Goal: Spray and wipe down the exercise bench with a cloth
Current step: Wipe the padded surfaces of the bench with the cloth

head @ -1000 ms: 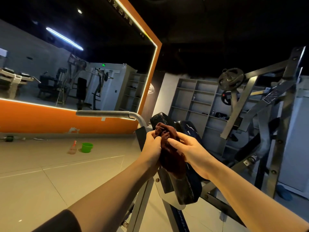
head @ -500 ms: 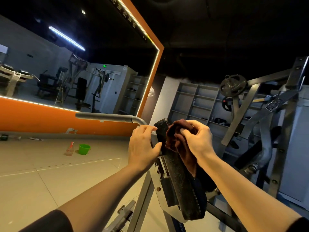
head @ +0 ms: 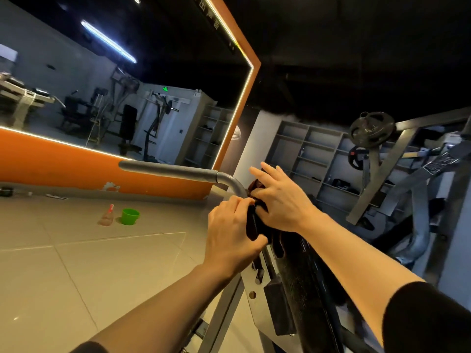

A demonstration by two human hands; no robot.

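1. Head view, hands: left hand (head: 233, 234) now clamped on the near top edge of the black padded vinyl exercise bench (head: 309, 271); a second ago pinching the cloth together with the right.
2. Right hand (head: 280, 200) flat, fingers straight and spread, pressing the dark maroon terry cloth (head: 254, 186) onto the bench's top end; half a second ago curled round it.
3. Cloth location: bunched on the bench's upper edge, mostly hidden under the right hand, beside the bent grey steel tube handle (head: 178, 171).
4. Meaning, as a judgement: switched from gathering cloth to bracing plus wiping; top end in progress, lower pad likely still to do.
5. Materials: pad glossy, faintly speckled, tilted steeply; cloth soft, nappy; frame matte painted steel.
6. Small clear plastic spray bottle with red cap (head: 107, 216) and green plastic bucket (head: 130, 216) on the tiled floor, well apart from the bench.
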